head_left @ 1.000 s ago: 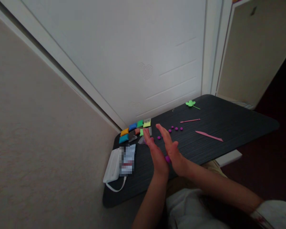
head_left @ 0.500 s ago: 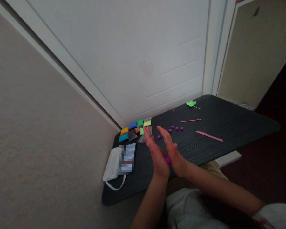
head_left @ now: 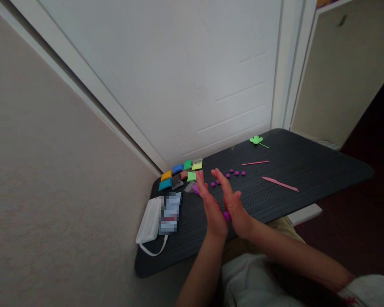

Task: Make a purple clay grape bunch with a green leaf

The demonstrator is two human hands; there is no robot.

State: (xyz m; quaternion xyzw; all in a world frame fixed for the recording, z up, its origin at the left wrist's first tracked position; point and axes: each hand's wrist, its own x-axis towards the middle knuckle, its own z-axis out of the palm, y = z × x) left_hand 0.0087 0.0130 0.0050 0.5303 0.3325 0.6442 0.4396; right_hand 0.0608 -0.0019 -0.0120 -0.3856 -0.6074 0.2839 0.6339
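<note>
A purple clay ball is held between the heels of my two palms, above the dark table's near edge. My left hand presses it from the left, its fingers stretched upward. From the other side my right hand presses it, fingers also straight and the thumb raised. Beyond the fingers, several smaller purple clay balls lie on the table, one partly hidden by my right fingertips. An opened packet of purple clay sits just left of my left fingers, which cover part of it.
Colored clay packets are grouped at the table's back left. In front lie a phone and a white device with a cable. To the right are a pink knife-like tool, a thin pink stick and a green clover shape.
My palms have shifted slightly against each other, with the purple clay ball still between them. More of the purple clay packet shows beside my left fingers. The view has moved slightly.
</note>
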